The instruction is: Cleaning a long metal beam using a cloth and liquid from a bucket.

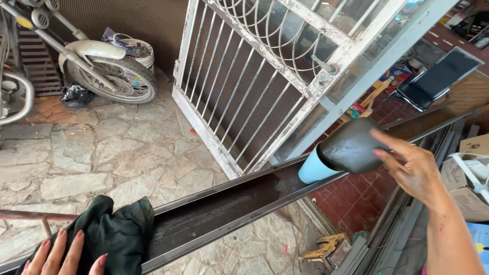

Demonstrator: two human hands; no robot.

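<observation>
Item 1, your left hand [56, 254]: low at the near end of the long dark metal channel [229, 203], fingers spread and flat, pressing a dark green cloth [109, 231] onto the channel. The fingers lie open on the cloth, not closed round it.

Item 2, your right hand [410, 165]: raised above the far stretch of the channel, forearm coming up from the lower right, wrist bent, thumb and fingers closed on a dark rounded tool with a light blue nozzle [341, 153]. The nozzle tilts down toward the channel and ends just above its far rim.

Item 3, metal channel: runs on a slant from beside the cloth up past the tool; its inner face is dark and dusty.

Item 4, white barred gate [244, 97]: stands behind the channel's middle, leaning, paint flaked.

Item 5, bicycle [102, 66]: well beyond the channel's near end, on stone paving, a white bucket [140, 51] behind its wheel.

Item 6, folding chair [438, 79]: past the channel's far end, on red tiles.

Item 7, cardboard boxes [463, 173]: just beside the channel's far end, behind your right wrist.

Item 8, small wooden piece [326, 247]: on the ground under the channel's middle.
</observation>
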